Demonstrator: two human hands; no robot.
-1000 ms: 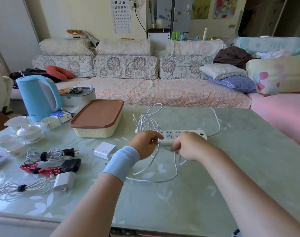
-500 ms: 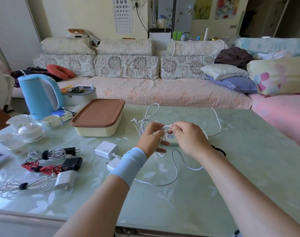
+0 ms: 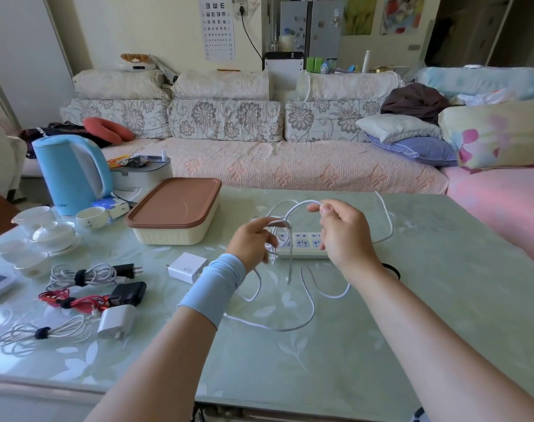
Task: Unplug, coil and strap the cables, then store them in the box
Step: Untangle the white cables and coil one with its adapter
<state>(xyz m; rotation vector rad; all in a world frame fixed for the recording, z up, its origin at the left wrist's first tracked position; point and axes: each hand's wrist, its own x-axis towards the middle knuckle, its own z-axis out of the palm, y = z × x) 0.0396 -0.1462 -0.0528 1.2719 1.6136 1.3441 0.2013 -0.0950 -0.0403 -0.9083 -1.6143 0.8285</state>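
Two hands work above the power strip (image 3: 302, 242) mid-tabletop (image 3: 381, 345). My left hand (image 3: 253, 243), wristband on, curls around loops of the white cable (image 3: 305, 312); my right hand (image 3: 341, 233) pinches its raised loop between thumb and fingertips. Slack trails near me. The box (image 3: 174, 213) sits closed, far left. The left fingers are motion-blurred, and the strip's right end is hidden.

Far left: blue kettle (image 3: 67, 175), white teacups (image 3: 90, 217). Floral sofa (image 3: 226, 123) beyond table; eye chart (image 3: 218, 25) on wall.
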